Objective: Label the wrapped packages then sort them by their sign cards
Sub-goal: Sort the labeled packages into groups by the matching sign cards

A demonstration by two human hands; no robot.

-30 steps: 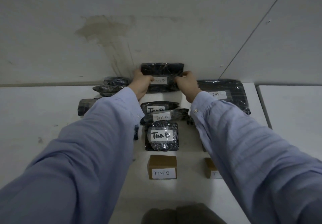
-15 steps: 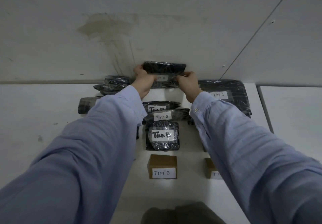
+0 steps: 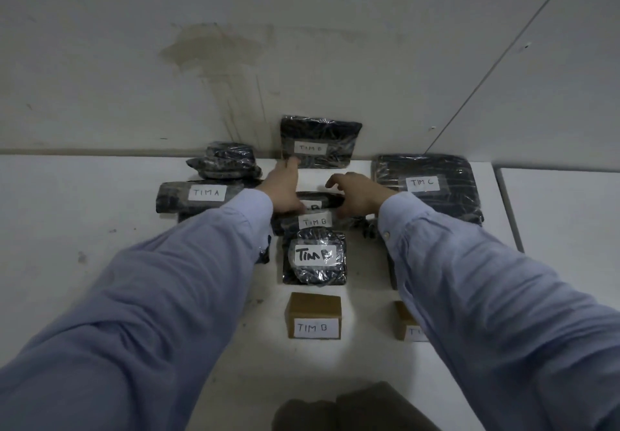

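Package [image 3: 320,142]: steady at lower left corner with left hand [image 3: 283,189], fingers straight, only touching; seat base snug against wall [image 3: 134,61] to stop sliding. Beside it, right hand [image 3: 355,192], loosely curled, gripping nothing. Black, glossy film wrap, white TIM B label facing out. Propped upright at far end of TIM B row, in line with card [image 3: 313,316].

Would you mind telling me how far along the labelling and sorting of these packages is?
Mostly done: TIM B packages line up behind the TIM B sign card, the rearmost package propped against the wall. In hand: nothing gripped; the left hand is at its corner, the right hand hovers open. Remaining: the back-left package shows no label.
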